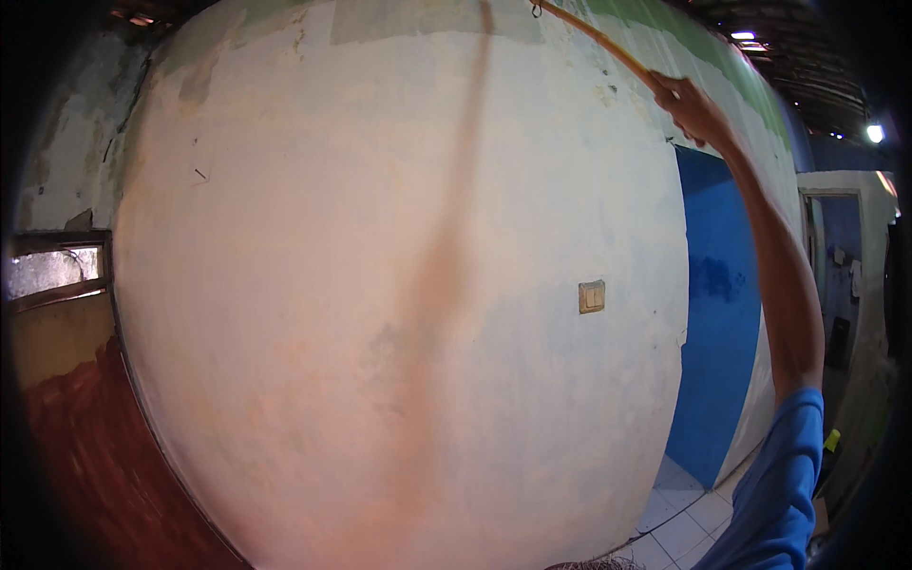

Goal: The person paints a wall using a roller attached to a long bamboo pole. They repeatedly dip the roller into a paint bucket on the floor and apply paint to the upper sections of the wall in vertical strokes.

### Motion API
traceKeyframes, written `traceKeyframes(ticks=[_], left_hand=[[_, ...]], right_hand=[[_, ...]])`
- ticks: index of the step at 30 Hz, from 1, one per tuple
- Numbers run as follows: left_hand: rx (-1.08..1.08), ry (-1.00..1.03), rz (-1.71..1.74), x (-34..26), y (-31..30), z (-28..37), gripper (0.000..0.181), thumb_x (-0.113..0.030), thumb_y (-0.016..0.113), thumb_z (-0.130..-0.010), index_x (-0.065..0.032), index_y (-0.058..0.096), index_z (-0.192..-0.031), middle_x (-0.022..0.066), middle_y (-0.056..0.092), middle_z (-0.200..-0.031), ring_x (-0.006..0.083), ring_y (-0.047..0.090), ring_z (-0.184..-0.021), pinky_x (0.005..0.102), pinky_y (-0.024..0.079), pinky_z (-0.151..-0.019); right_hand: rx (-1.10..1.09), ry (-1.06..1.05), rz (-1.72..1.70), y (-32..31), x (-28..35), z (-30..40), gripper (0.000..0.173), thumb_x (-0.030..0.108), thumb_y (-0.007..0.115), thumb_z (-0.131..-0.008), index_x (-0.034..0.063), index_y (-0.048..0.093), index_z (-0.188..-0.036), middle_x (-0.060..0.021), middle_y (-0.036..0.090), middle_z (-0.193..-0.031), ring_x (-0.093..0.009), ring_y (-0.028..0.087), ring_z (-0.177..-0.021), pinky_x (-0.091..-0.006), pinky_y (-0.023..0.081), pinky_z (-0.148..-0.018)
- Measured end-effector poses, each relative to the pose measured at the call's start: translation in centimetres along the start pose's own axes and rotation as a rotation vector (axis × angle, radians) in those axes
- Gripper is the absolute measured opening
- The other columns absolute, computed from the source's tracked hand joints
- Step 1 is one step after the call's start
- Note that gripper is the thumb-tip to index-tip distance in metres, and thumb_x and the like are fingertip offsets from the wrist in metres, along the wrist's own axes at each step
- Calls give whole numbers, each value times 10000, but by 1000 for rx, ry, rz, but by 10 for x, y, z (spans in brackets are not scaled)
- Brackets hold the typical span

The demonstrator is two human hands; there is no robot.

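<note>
High at the upper right, my right hand (691, 110) grips a thin wooden stick (605, 46), my arm stretched up in a blue sleeve. From my fist the stick slants up and left and leaves the picture at the top edge. A small dark metal ring or hook (536, 10) hangs from it there. Behind it spreads a pale, patchy wall (320, 249) with green paint (662, 21) along its top. Whether the stick's far end touches the wall is hidden. My left hand is out of view.
A light switch (591, 297) sits on the wall. Beside it is a doorway with a bright blue surface (716, 306) above white floor tiles (677, 534). A nail (200, 173) sticks out at left, near a low window (57, 271). Dark fibres (598, 564) show at the bottom edge.
</note>
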State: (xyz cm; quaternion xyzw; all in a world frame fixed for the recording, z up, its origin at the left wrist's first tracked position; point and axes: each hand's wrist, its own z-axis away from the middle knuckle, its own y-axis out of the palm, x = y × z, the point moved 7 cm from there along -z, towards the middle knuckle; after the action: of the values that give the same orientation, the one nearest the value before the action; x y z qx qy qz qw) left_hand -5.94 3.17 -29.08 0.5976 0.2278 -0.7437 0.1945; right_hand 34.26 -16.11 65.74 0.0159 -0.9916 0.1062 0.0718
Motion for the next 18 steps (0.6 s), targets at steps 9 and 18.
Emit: traceKeyframes(ticks=[9,18], left_hand=[[4,4,-1,-2,3,-2,403,-243,592,-982,-32,574,-1325,85,681,-1045,182,661,-923,327,558,-799],[0,8,12,-2,3,2,410,-248,588,-989,-32,569,-1337,85,683,-1049,182,661,-927,327,556,-807]], right_hand=[[155,252,-241,24,14,145,525,95,447,-1023,125,442,-1547,-49,546,-733,-150,588,-501,-351,540,-440],[171,144,-349,82,122,81,429,113,391,-1005,66,461,-1426,-78,567,-669,-172,589,-440,-339,482,-360]])
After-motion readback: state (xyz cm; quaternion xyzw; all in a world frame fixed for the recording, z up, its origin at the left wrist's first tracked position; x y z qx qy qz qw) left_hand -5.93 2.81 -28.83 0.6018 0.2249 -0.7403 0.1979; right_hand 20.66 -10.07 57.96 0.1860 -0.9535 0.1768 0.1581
